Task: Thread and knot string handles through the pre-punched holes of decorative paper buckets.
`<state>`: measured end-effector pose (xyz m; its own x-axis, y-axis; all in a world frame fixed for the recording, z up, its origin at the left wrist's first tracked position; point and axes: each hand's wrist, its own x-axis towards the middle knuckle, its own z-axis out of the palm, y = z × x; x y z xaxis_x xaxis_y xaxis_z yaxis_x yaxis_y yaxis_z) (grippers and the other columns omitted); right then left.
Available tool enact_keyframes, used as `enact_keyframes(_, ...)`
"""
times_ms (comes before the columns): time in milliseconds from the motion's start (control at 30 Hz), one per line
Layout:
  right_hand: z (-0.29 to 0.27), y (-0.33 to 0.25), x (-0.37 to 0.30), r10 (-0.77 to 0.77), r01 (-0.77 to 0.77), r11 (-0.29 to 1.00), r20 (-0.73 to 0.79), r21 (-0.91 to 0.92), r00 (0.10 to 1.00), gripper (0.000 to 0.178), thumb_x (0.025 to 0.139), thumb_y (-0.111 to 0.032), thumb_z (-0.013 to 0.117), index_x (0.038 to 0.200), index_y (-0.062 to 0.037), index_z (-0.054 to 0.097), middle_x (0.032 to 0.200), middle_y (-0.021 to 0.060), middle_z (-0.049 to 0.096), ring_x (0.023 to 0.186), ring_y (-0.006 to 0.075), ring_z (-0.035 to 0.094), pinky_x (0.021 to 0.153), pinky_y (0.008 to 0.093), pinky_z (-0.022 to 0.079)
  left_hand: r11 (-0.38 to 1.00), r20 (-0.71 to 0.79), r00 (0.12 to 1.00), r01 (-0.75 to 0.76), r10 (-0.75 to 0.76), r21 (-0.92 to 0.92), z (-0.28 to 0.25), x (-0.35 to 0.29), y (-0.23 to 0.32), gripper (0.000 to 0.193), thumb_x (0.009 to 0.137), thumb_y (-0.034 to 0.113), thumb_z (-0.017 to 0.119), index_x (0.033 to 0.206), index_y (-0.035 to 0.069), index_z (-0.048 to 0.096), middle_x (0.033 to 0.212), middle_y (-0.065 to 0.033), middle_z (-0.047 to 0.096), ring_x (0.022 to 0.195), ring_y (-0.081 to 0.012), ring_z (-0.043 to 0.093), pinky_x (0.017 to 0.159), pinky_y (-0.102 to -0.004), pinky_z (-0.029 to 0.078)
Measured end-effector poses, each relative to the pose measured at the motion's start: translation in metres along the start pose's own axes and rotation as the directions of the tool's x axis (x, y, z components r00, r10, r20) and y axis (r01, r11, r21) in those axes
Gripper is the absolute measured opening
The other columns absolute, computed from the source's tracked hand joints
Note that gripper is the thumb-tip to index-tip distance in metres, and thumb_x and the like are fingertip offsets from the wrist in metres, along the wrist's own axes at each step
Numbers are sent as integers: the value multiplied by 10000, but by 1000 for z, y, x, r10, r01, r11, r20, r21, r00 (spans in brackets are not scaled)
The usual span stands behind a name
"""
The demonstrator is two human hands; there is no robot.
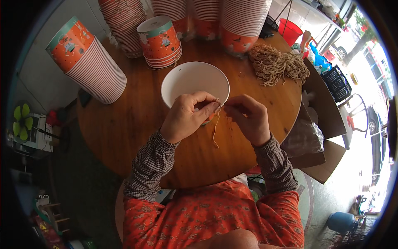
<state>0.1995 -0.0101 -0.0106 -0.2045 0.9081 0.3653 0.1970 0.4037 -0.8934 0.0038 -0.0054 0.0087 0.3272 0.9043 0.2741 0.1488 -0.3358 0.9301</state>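
Both the left hand (186, 117) and right hand (248, 118) pinch a thin string (216, 128) at the near rim of a white bowl (195, 83), mid-surface (124, 124); a string bundle (275, 64) lies toward the far right edge.

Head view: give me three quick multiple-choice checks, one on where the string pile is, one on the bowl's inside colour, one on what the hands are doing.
1. The string pile lies:
A. on the table's far right
B. inside the bowl
C. on the floor

2. The bowl is inside:
A. red
B. white
C. green

3. The left hand and right hand:
A. rest flat
B. lift a cup stack
C. pinch one string at the bowl's rim

Answers: 1 A, it sits near the table edge; 2 B, plain white interior; 3 C, fingertips meet and the string dangles.
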Motion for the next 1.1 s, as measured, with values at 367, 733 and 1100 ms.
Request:
enact_keyframes(367, -11, -10, 4, -190, 143, 935, -119, -325, 975, 87, 812, -33, 686, 890, -12, 653, 793, 76, 628, 659, 150, 623, 583, 256, 500, 972, -59, 993, -84, 99, 220, -1, 1, -5, 116, 875, 84, 649, 894, -29, 631, 789, -107, 683, 708, -136, 660, 609, -263, 524)
enact_keyframes(733, 0, -30, -3, -285, 353, 720, 208, -597, 936, 126, 790, -170, 690, 823, -76, 611, 795, 73, 580, 755, 260, 603, 604, 368, 491, 978, -101, 993, -46, 67, 204, 7, 0, -2, 140, 889, 110, 638, 890, -22, 592, 760, -92, 658, 671, -144, 641, 587, -269, 506)
enact_keyframes(1100, -10, -26, 15, -218, 254, 910, 144, -328, 965, 85, 834, -69, 644, 917, -50, 639, 868, 111, 598, 758, 286, 621, 655, 344, 502, 1000, -29, 999, 20, -20, -2, 4, -3, 2, 117, 907, 49, 597, 986, -27, 636, 809, -43, 670, 699, -77, 618, 655, -219, 519)
